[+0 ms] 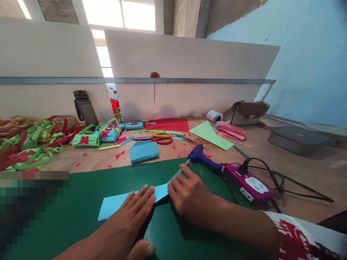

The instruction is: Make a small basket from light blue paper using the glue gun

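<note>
A long folded strip of light blue paper (112,206) lies across the green mat (89,180). My left hand (135,213) rests flat on the strip's middle, fingers stretched out and pressing it down. At the strip's right end, my right hand (189,191) has its fingers curled closed on the paper. Its index finger points up beside a translucent glue stick (177,173), which sticks out of a blue glue gun (202,157). Whether that finger touches the stick is hard to tell. Beyond the mat's far edge lies a folded blue paper piece (143,152).
A purple power strip (248,182) with a black cable lies at right. Scissors (162,139), a green sheet (211,134) and a red sheet (168,125) lie behind. Small paper bags with red bows (85,140), a pile of paper pieces (27,148) and a bottle (85,108) stand left.
</note>
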{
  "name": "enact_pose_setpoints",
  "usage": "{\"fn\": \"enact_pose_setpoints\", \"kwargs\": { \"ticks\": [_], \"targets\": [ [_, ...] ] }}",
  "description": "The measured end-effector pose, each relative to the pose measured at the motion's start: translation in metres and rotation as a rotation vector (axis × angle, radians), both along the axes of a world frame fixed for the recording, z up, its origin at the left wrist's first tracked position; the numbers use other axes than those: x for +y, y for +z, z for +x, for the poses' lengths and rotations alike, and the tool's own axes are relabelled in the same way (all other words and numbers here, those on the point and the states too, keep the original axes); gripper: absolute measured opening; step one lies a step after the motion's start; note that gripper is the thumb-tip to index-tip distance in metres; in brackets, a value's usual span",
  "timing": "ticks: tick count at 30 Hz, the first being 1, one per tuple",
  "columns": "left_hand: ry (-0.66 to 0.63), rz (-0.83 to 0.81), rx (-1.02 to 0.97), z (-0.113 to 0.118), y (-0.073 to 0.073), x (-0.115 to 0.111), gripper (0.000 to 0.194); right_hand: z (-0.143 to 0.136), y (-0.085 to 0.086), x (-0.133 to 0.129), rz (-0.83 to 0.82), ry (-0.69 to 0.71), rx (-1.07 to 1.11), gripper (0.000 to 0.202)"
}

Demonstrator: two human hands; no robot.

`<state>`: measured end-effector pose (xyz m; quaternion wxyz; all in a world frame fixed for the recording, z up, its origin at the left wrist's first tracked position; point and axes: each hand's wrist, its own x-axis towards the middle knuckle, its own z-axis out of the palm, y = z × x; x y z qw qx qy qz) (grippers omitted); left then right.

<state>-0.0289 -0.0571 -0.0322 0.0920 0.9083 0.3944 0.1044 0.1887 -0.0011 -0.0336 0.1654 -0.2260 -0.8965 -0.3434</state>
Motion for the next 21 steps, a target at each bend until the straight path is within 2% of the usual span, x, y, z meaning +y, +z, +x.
{"fn": "enact_pose_setpoints", "kwargs": {
  "ticks": [4,8,11,15,18,21],
  "targets": [
    [0.0,0.019,0.029,-0.003,-0.005,-0.001,0.075,0.006,0.006,0.001,-0.006,-0.093,-0.035,0.027],
    [0.01,0.021,0.05,-0.004,-0.011,0.001,0.076,0.011,0.015,0.007,-0.103,-0.248,-0.093,0.024],
    [0.067,-0.055,0.101,0.0,-0.011,0.008,0.07,0.014,0.021,0.015,-0.165,-0.365,-0.121,0.021],
    [0.164,-0.172,0.214,0.009,-0.006,0.023,0.071,0.012,0.023,0.02,-0.189,-0.422,-0.116,0.016],
    [0.153,-0.142,0.216,0.015,-0.004,0.033,0.066,0.007,0.022,0.021,-0.207,-0.433,-0.112,0.014],
    [0.137,-0.037,0.186,0.028,0.003,0.046,0.052,0.005,0.021,0.028,-0.217,-0.474,-0.083,0.014]
  ]
}}
